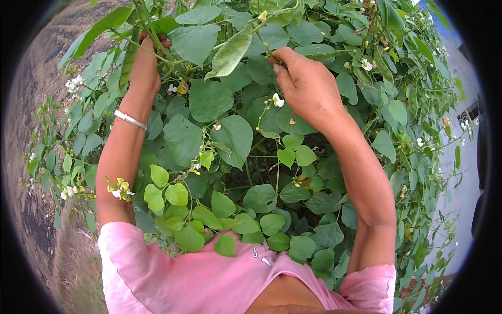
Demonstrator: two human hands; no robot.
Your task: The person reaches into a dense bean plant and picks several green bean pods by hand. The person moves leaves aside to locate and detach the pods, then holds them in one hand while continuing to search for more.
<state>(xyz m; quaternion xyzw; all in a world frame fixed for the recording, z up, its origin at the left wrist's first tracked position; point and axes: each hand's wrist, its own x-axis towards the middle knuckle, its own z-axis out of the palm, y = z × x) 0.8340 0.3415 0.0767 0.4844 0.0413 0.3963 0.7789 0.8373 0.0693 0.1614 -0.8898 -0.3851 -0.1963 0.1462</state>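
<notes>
The silvery bracelet at left looks like smooth, shiny metal, the near pink shirt is matt cloth, the flat bean pod has slightly rough skin, the broad leaves look matt, and the far-left soil is rough.

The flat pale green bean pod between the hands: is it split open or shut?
Shut: the bean pod shows an unbroken face and no gaping edge; its far side is hidden.

Pod btwn L fingers & R fingers, wall far R
</notes>
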